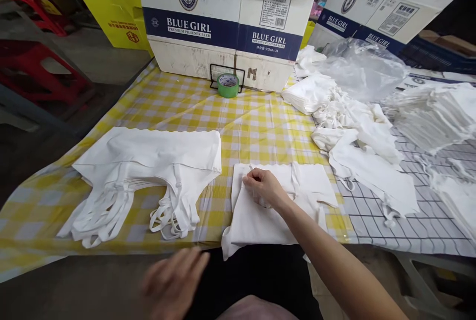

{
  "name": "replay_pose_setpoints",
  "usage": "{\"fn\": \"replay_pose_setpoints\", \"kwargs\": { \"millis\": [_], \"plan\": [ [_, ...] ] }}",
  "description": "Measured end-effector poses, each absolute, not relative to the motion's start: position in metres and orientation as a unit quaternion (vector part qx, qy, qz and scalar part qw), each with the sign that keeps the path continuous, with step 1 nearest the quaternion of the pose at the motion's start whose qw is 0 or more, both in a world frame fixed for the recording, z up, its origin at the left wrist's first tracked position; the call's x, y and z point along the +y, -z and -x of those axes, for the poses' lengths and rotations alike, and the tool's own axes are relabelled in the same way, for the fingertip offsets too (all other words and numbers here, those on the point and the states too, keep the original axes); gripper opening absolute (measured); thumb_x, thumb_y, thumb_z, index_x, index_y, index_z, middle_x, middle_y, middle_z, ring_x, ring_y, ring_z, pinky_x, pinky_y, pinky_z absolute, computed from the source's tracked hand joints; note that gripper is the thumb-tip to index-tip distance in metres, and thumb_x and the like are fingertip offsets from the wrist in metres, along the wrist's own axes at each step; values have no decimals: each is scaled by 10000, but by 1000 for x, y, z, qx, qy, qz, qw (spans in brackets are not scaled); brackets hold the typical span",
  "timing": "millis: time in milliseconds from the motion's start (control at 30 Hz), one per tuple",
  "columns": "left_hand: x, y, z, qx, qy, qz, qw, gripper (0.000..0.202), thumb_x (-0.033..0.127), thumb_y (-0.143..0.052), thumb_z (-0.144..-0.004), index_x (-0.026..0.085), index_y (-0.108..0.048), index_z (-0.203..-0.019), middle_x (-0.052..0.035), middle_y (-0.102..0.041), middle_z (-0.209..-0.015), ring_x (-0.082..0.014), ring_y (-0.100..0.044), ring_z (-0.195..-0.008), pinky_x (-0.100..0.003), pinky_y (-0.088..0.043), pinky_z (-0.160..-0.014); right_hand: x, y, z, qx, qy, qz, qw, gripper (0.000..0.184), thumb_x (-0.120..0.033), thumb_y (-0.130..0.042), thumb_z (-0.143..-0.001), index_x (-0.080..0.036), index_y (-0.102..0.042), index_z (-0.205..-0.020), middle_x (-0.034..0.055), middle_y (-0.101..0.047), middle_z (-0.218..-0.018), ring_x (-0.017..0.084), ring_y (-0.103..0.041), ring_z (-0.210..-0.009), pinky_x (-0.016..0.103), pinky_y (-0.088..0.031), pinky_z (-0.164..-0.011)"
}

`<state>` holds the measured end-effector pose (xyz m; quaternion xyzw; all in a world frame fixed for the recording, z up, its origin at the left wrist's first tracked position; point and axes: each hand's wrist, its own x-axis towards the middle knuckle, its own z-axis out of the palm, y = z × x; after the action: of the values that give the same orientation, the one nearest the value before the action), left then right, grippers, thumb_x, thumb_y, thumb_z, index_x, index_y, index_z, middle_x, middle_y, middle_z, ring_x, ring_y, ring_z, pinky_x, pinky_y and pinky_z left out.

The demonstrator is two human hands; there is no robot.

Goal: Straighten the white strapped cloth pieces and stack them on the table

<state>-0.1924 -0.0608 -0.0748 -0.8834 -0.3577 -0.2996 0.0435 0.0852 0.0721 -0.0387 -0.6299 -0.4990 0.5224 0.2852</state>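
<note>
My right hand (pixel 263 186) rests on a folded white cloth bag (pixel 260 223) lying at the near edge of the yellow checked table (pixel 245 127). Its fingers are curled and pinch the fabric near the bag's upper left corner. My left hand (pixel 174 283) hovers below the table's front edge, blurred by motion, fingers stretched out and holding nothing. To the left lies a stack of flat white bags (pixel 148 159) with their straps hanging toward me.
A loose heap of white bags (pixel 353 127) and a clear plastic bag (pixel 360 65) lie at the right, on a grid-patterned cloth (pixel 401 221). Blue Girl cartons (pixel 226 18) stand at the back, a green tape roll (pixel 228 85) before them. Red stools (pixel 40 62) are far left.
</note>
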Motion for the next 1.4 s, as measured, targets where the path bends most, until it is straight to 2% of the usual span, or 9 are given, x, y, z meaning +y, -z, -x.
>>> {"fn": "replay_pose_setpoints", "kwargs": {
  "millis": [200, 400, 533, 700, 867, 967, 1033, 1200, 1400],
  "plan": [
    [-41, 95, 131, -197, 171, 961, 93, 406, 155, -482, -882, 291, -537, -1261, 44, -352, -1470, -177, -213, -1391, -447, -41, -1161, 74, 48, -83, -540, -472, 638, 280, 194, -319, -521, -806, -184, -554, -670, -40, -516, -484, 82, -460, -341, 209, -355, -387],
    [-7, 91, 136, -175, 222, 959, 32, 350, 39, -479, -839, 184, -609, -1130, -88, -504, -1365, -270, -378, -1312, -432, -365, -1050, 71, 40, -104, -603, -430, 579, 341, 166, -254, -529, -826, -187, -646, -923, 5, -639, -766, 112, -569, -641, 222, -442, -593],
    [-3, 75, 127, -187, 254, 948, -54, 263, -14, -500, -778, 182, -622, -905, -108, -546, -1314, -287, -392, -1301, -445, -442, -973, 41, 13, -159, -659, -319, 571, 371, 192, -233, -491, -866, -192, -635, -986, 37, -622, -888, 142, -575, -788, 263, -451, -693],
    [-1, 57, 114, -244, 243, 932, -112, 159, 39, -536, -755, 194, -566, -736, -69, -652, -1128, -270, -468, -1237, -502, -373, -1016, -24, -7, -226, -766, -233, 564, 203, 312, -86, -416, -865, -226, -635, -1038, 69, -614, -1052, 191, -569, -970, 334, -465, -809],
    [4, 55, 110, -254, 216, 933, -136, 119, 102, -563, -786, 211, -594, -821, -37, -654, -1098, -242, -492, -1210, -494, -275, -1089, -76, 8, -235, -850, -160, 499, 49, 526, 32, -410, -787, -254, -524, -1214, 44, -523, -1274, 214, -360, -1284, 395, -341, -1011],
    [5, 56, 110, -297, 240, 900, -211, 128, 161, -556, -818, 230, -602, -915, -25, -646, -1101, -201, -553, -1125, -371, -383, -1023, -89, 25, -230, -861, -106, 498, 11, 392, -3, -436, -822, -217, -546, -1131, 65, -582, -1088, 220, -469, -1127, 395, -360, -951],
    [6, 55, 110, -370, 232, 848, -299, 116, 231, -521, -853, 239, -601, -936, -11, -664, -1009, -173, -614, -974, -281, -476, -857, -90, 34, -228, -855, -80, 513, 2, 233, -29, -452, -839, -189, -578, -952, 54, -585, -921, 201, -515, -921, 390, -369, -892],
    [14, 46, 106, -507, 249, 626, -537, 238, 419, -472, -867, 224, -577, -955, 29, -601, -676, -122, -552, -583, -200, -419, -510, -79, 21, -226, -833, -159, 524, 79, 134, -118, -501, -857, -189, -530, -747, 14, -553, -768, 162, -482, -769, 346, -360, -813],
    [33, 32, 96, -500, 309, 371, -719, 324, 431, -622, -774, 207, -604, -1008, 27, -614, -697, -85, -516, -505, -174, -396, -446, -52, -29, -232, -623, -367, 604, 336, 168, -344, -442, -913, -217, -520, -837, 20, -526, -807, 167, -494, -753, 286, -418, -694]
  ]
}}
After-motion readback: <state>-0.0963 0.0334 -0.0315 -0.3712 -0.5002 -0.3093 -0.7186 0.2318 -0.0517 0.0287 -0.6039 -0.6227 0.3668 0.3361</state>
